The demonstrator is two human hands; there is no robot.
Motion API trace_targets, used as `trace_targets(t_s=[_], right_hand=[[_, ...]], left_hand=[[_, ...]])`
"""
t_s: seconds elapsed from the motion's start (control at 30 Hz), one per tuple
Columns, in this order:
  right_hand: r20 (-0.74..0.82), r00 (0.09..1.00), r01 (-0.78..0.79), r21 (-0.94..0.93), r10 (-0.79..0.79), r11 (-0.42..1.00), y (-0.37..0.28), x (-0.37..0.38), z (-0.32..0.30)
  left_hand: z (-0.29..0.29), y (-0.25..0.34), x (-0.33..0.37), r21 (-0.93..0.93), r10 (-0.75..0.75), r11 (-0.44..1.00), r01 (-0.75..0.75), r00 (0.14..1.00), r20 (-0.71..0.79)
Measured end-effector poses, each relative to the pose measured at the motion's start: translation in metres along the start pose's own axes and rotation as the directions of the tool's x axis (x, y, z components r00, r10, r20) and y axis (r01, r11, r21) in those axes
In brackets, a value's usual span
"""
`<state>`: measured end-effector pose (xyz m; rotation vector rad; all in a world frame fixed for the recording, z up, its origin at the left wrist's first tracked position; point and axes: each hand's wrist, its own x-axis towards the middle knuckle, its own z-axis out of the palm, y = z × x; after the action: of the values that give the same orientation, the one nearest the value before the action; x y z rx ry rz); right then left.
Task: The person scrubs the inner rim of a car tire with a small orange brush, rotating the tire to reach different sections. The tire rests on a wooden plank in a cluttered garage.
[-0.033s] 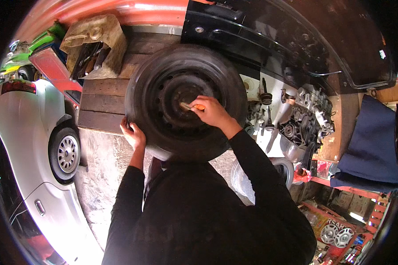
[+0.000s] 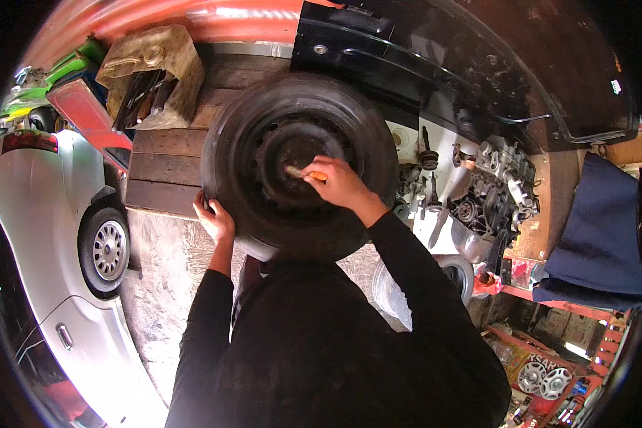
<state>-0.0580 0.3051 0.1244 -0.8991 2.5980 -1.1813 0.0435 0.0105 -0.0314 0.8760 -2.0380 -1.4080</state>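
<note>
A black steel car wheel with its tyre lies on a wooden bench, directly in front of me. My right hand is closed round the orange handle of a small brush. Its pale bristle end points left, over the dark hub area at the wheel's centre. My left hand grips the tyre's near left edge, with fingers curled against the sidewall. The underside of the wheel is hidden.
Brown bench planks show at the left, with a cut-open dirty container holding tools. To the right are an engine and loose metal parts. A black car panel stands behind. A silver car is parked at the left.
My right hand has shifted the brush slightly left across the wheel's centre. The left hand and the wheel look unmoved.
</note>
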Motion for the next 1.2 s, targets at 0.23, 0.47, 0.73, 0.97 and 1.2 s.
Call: trace_targets(t_s=[0.23, 0.47, 0.73, 0.97, 1.2], right_hand=[[-0.150, 0.988, -0.056, -0.064, 0.046, 0.996, 0.009, -0.002, 0.006], [-0.102, 0.995, -0.045, -0.352, 0.010, 0.935, 0.031, 0.019, -0.019], [-0.134, 0.989, -0.097, -0.223, 0.068, 0.970, 0.010, 0.037, -0.014], [-0.185, 0.982, -0.054, -0.109, 0.033, 0.993, 0.014, 0.048, -0.024], [-0.189, 0.977, -0.139, -0.230, 0.096, 0.963, 0.041, 0.083, -0.030]], left_hand=[[-0.001, -0.002, 0.002, -0.019, -0.001, 1.000, 0.001, 1.000, -0.001], [0.007, 0.002, 0.005, -0.033, 0.021, 0.999, -0.021, 1.000, 0.013], [0.005, 0.005, 0.006, -0.029, 0.006, 1.000, -0.006, 1.000, 0.007], [0.006, -0.005, 0.006, -0.014, 0.019, 1.000, -0.019, 1.000, -0.011], [0.008, -0.008, 0.008, 0.012, 0.019, 1.000, -0.019, 1.000, 0.012]])
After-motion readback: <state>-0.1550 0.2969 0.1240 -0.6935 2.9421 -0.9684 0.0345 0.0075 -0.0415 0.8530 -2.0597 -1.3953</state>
